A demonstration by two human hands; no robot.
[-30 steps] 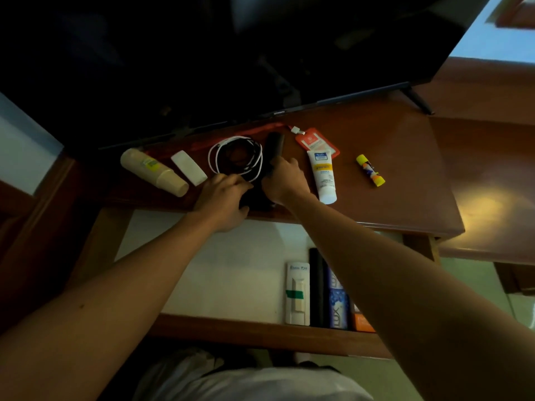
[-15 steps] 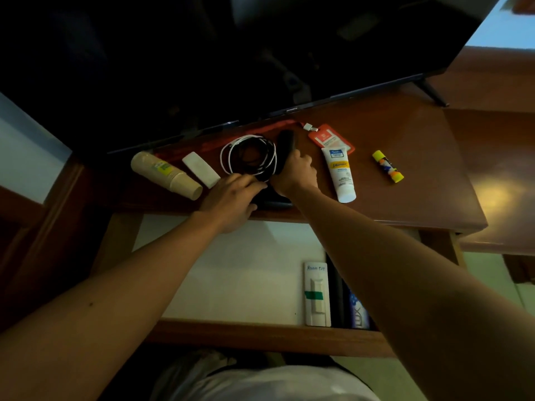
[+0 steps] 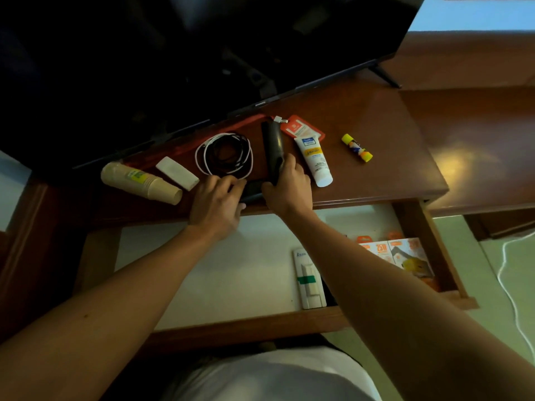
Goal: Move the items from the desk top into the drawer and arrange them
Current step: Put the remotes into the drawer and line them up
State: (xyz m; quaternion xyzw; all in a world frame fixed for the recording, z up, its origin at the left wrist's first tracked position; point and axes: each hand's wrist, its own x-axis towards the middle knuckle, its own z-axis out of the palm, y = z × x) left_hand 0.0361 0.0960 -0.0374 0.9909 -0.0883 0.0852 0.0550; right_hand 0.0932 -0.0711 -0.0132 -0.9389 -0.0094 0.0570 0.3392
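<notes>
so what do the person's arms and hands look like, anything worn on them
Both arms are bare right up to the lower edge of the picture, with no sleeves showing. The left hand and the right hand wear no gloves, and no watch, bracelet or ring shows on either. The left forearm has a small dark spot. Below the arms a white shirt shows.

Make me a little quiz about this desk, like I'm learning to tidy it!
1. True or false: the glue stick is in the drawer.
2. Which hand grips the black remote? A left hand B right hand
3. Fill in: the coiled cables lie between the white block and the ____.

Key: 1 false, it lies on the desk top. 2 B. 3 remote.
</notes>
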